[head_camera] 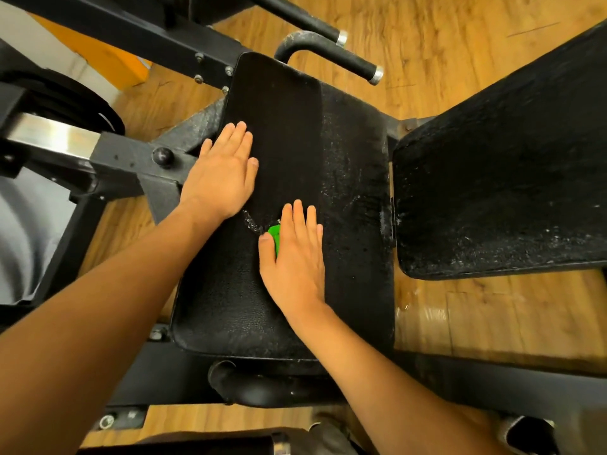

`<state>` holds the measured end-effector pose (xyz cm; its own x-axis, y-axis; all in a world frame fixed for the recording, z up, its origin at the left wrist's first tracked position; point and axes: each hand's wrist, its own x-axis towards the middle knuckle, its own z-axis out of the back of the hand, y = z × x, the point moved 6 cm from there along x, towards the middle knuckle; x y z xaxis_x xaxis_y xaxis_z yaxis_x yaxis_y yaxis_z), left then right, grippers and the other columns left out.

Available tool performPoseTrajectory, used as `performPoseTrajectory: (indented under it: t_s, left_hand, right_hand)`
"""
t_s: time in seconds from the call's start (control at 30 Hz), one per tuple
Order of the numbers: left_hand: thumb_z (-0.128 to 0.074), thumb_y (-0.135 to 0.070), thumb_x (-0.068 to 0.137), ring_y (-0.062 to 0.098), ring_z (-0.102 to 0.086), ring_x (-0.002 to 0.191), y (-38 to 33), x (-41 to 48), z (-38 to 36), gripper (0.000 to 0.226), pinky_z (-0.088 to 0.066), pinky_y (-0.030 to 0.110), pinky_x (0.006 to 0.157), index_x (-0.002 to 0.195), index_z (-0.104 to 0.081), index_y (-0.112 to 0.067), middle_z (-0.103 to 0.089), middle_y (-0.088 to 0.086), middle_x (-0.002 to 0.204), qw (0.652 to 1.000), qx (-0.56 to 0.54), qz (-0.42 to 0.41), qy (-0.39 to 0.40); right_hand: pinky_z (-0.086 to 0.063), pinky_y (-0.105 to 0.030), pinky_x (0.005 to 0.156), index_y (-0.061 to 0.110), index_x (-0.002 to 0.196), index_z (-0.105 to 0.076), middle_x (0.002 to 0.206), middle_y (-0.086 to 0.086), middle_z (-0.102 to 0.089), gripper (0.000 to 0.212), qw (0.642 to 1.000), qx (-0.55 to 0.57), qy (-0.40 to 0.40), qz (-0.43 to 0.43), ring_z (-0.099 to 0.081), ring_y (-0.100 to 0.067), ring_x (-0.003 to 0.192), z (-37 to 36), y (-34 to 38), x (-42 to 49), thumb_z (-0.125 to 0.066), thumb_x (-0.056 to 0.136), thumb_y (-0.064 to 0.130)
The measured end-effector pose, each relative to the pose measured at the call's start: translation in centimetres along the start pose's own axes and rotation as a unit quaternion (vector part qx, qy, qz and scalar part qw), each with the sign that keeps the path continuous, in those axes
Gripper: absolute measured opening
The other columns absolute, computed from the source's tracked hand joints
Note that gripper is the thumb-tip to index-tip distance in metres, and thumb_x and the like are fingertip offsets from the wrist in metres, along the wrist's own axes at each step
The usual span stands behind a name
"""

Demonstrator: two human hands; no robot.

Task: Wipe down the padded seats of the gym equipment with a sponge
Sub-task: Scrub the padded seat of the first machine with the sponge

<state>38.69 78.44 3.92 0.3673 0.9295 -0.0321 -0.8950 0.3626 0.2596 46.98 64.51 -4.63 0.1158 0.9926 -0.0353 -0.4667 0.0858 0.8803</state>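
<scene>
- the padded seat (289,126) is seen from above, black and textured, running from the near edge up the middle of the view.
- the left hand (223,172) is laid flat on the seat's left side, palm down, fingers straight and held close together, with the thumb lying alongside on the pad; nothing is held in it.
- the right hand (295,254) is pressed flat, palm down, nearer the seat's middle, fingers straight and slightly spread.
- the sponge (274,234), bright green, is trapped under the right hand against the seat; only a small part is seen between thumb and forefinger (the rest is hidden by the palm).
- a short line of white suds (251,221) is seen on the pad just left of the sponge, between the two hands.
- the right half of the seat is speckled with pale droplets or foam, while a strip in the upper middle looks darker and even.
- a second black pad (509,178) is seen to the right, just beside the seat, flecked with white along its edges.
- a curved black handle (328,50) with a silver end cap is seen beyond the seat's far end.
- a black metal frame (131,156) with a round knob (163,156) is joined at the left.
- a wooden floor (460,44) is seen beneath the machine.
</scene>
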Motion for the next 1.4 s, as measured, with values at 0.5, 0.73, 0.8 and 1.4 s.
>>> performPoseTrajectory:
  t_s: [0.5, 0.73, 0.8, 1.4]
  left_hand:
    - [-0.029, -0.032, 0.108, 0.030, -0.015, 0.154, -0.4, -0.1, 0.2, 0.057, -0.011, 0.051, 0.124, 0.157, -0.026, -0.002, -0.020, 0.015, 0.166, 0.999, 0.034, -0.007, -0.001]
    - [-0.028, -0.032, 0.108, 0.030, -0.015, 0.154, -0.5, -0.1, 0.3, 0.057, -0.012, 0.052, 0.124, 0.157, -0.026, -0.002, -0.020, 0.016, 0.166, 0.999, 0.035, -0.007, 0.002]
    - [-0.028, -0.032, 0.108, 0.029, -0.014, 0.155, -0.4, -0.1, 0.3, 0.057, -0.012, 0.051, 0.124, 0.157, -0.025, -0.002, -0.019, 0.016, 0.166, 0.999, 0.034, -0.006, 0.002]
    - [-0.030, -0.033, 0.108, 0.024, -0.013, 0.155, 0.2, 0.0, -0.4, 0.056, -0.016, 0.050, 0.124, 0.158, -0.028, -0.006, -0.019, 0.010, 0.167, 1.000, 0.003, -0.007, -0.012]
  right_hand:
    - [0.005, -0.040, 0.128, 0.008, 0.162, -0.013, 0.171, -0.007, -0.003, 0.063, 1.000, 0.007, 0.011, 0.008, 0.010, -0.021, 0.157, -0.1, -0.6, -1.4, -0.032, 0.108, 0.033]
    - [0.009, -0.039, 0.126, 0.009, 0.163, -0.008, 0.171, -0.006, 0.002, 0.068, 0.999, -0.015, 0.046, 0.017, 0.015, -0.020, 0.156, -0.5, -0.5, -5.0, -0.028, 0.105, 0.038]
    - [0.009, -0.041, 0.127, 0.009, 0.163, -0.006, 0.171, -0.006, 0.005, 0.070, 0.998, -0.017, 0.058, 0.018, 0.018, -0.020, 0.156, -0.5, -0.5, -5.5, -0.025, 0.103, 0.039]
    - [0.009, -0.038, 0.127, 0.009, 0.162, -0.012, 0.171, -0.006, -0.001, 0.061, 1.000, 0.004, 0.005, 0.011, 0.013, -0.019, 0.156, 1.5, -2.2, 10.8, -0.030, 0.109, 0.031]
